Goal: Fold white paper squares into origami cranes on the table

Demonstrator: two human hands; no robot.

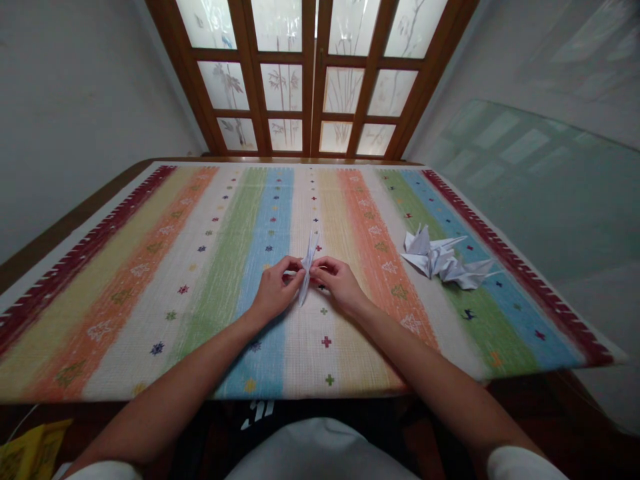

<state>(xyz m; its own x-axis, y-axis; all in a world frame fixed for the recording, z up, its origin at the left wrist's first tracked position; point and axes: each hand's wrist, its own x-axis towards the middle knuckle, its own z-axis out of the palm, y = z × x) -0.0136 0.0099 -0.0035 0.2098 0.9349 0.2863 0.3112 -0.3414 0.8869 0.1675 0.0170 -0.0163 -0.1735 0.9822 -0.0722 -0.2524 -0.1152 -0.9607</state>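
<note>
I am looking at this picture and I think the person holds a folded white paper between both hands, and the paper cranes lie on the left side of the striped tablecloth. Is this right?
Not quite: the head view shows the paper cranes on the right side of the striped tablecloth, not the left. The rest is right: the left hand and right hand hold the folded white paper between them.

Origami cranes (440,259) right of folded paper (309,267)
</note>
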